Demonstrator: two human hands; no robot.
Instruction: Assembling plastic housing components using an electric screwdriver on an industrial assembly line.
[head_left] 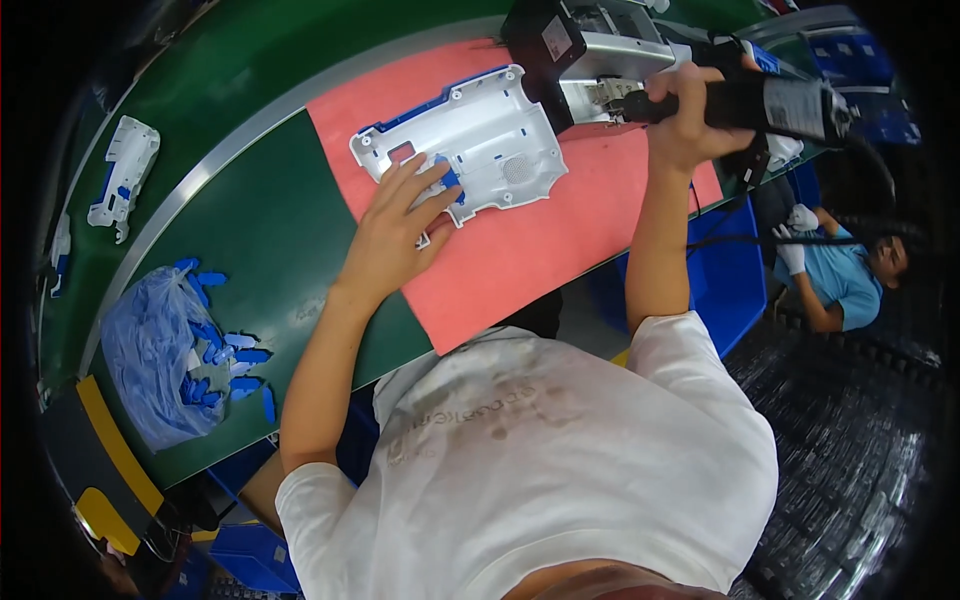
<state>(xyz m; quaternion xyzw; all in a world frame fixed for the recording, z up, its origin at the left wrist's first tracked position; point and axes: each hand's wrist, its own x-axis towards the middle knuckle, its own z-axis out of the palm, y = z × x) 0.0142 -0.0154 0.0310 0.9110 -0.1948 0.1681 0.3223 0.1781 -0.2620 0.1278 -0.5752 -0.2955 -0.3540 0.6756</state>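
A white plastic housing with blue trim (470, 140) is laid on a pink mat (520, 250) on the green workbench (270, 230). It is pressed down at its near edge by the left hand (395, 225), fingers spread flat over a small blue part. A black electric screwdriver (760, 100) is gripped in the closed right hand (690, 115), near the housing's far right corner. Loose blue clips (225, 355) are scattered beside a clear plastic bag (150, 350) at the left. Another white housing (122, 175) is seen on the conveyor beyond.
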